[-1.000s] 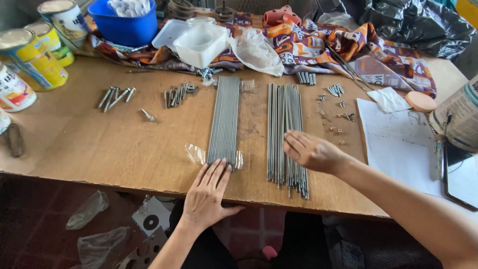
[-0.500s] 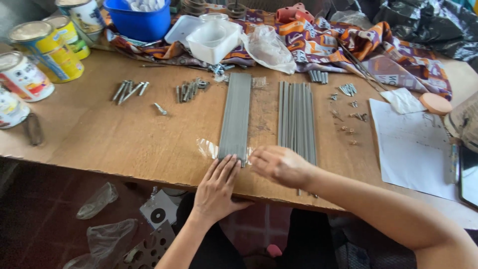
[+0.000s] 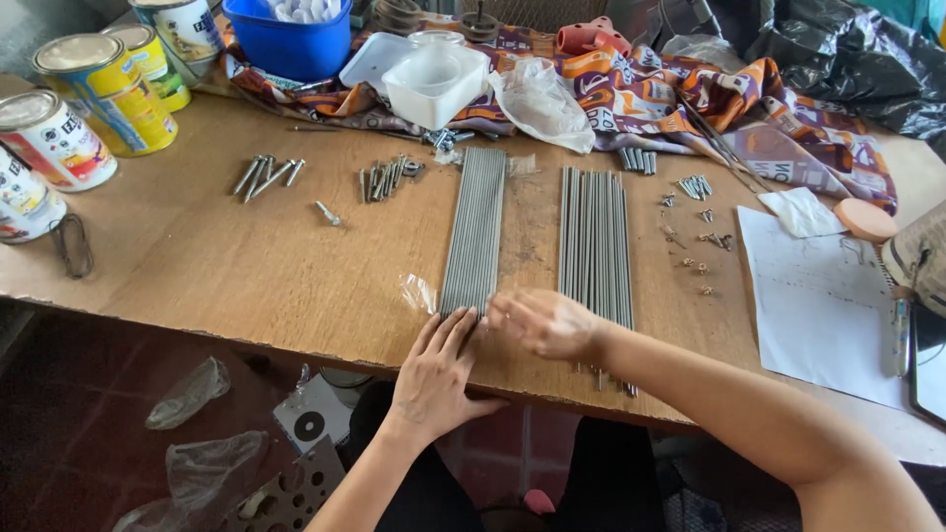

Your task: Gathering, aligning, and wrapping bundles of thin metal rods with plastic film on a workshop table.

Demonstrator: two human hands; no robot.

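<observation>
While both hands meet at the near end of the left bundle of thin metal rods (image 3: 474,229), no finger is really closed around anything: the left hand (image 3: 437,371) lies flat with its fingers spread, the tips touching the rod ends, and the right hand (image 3: 545,323) rests beside it with fingers loosely open, a little blurred, so I cannot tell if it pinches a rod. Such flat hands seem placed to keep the rod ends level and together near the table edge. Just left of these ends lies a small clear plastic wrapper (image 3: 418,292). A second bundle of rods (image 3: 594,241) lies parallel on the right, apart from the first, and its near ends pass under the right forearm. Both bundles lie straight on the wooden table (image 3: 227,266), probably to keep 2 groups separate. Further away, loose bolts (image 3: 264,175) and small screws (image 3: 696,187) lie in little groups, a white plastic box (image 3: 434,84) and a blue tub (image 3: 288,39) stand behind, tins (image 3: 103,94) on the far left, a white paper sheet (image 3: 818,296) on the right
</observation>
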